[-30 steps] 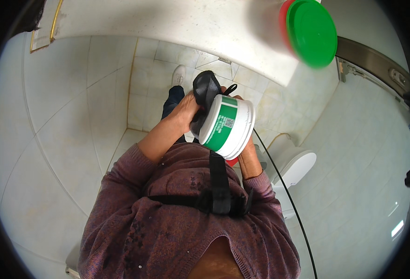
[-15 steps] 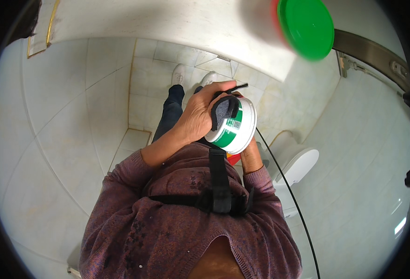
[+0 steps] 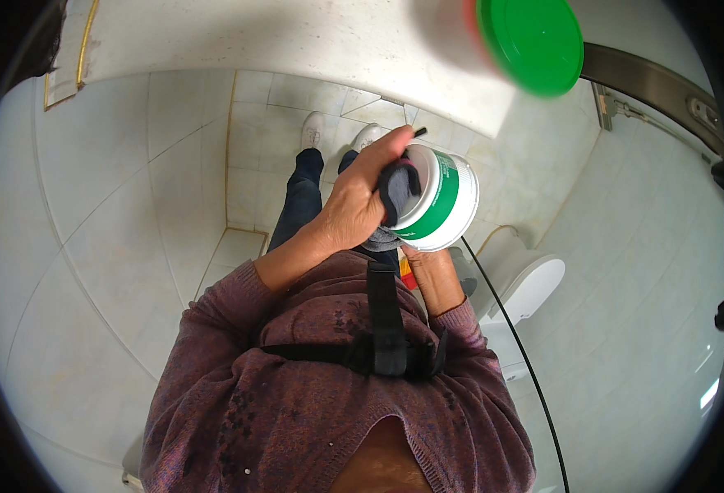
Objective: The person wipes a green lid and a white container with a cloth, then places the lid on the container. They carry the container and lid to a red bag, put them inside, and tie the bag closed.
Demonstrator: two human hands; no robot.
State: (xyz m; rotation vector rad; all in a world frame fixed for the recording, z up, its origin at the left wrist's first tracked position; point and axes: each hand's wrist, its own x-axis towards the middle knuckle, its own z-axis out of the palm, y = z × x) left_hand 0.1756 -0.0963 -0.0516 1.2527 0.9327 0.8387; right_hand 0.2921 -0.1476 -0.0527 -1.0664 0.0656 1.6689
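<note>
A white tub (image 3: 460, 215) with a green label band is tilted in front of my chest. Grey cloth with black edging (image 3: 397, 191) is bunched in my left hand (image 3: 353, 197), whose fingers are closed round it and press it to the tub's near left end. A dark strip sticks out past the fingertips. From below, my right hand (image 3: 427, 264) holds the tub; its fingers are hidden behind it. Part of a grey cloth also hangs under the left hand.
Ahead lies a white countertop (image 3: 296, 49) with a green round lid or basin (image 3: 534, 41) at its right. A toilet (image 3: 534, 283) stands to the right. A black cable (image 3: 514, 345) runs down the right side. Something red and yellow (image 3: 409, 275) shows beside my waist.
The tub has shifted right and turned, so its label band now slants differently. My left hand has moved slightly up with the cloth, and more of my right wrist shows.
</note>
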